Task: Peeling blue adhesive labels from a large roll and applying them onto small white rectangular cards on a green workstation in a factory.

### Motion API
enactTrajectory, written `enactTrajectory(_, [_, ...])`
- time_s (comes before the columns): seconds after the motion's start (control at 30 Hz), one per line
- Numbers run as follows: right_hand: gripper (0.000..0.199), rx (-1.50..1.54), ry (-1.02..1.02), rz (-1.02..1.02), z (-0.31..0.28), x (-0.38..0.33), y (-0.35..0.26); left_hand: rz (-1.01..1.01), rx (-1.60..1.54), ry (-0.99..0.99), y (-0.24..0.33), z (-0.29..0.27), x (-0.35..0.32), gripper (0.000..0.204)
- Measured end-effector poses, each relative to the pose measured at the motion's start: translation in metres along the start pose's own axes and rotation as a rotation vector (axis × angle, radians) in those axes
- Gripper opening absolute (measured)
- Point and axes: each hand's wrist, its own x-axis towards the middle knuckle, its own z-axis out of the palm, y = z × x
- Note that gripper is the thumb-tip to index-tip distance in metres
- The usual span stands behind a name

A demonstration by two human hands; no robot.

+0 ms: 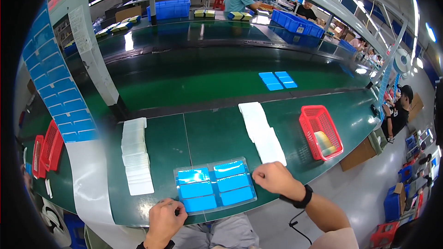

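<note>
A clear plastic tray (213,165) holding several blue rectangular pads lies on the green table near its front edge. My left hand (164,219) rests closed at the tray's lower left corner, fingers touching its rim. My right hand (273,178) is curled into a loose fist at the tray's right edge, with a black watch on the wrist. Whether either hand pinches the tray itself is not clear.
A row of clear trays (134,154) lies to the left, a row of white sheets (262,131) to the right. A red basket (320,132) stands far right. A strip of blue labels (60,92) hangs on the left. Two blue pads (278,80) ride the conveyor; people work beyond.
</note>
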Motion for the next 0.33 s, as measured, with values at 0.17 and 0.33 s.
enactTrajectory(0.17, [0.01,0.013,0.031,-0.126,0.01,-0.034,-0.013,0.006,-0.018,-0.008,-0.001,0.002,0.001,0.005])
enactTrajectory(0.33, [0.01,-0.111,0.031,-0.082,0.019,-0.054,0.023,0.024,-0.006,0.01,0.0,-0.002,-0.002,0.005])
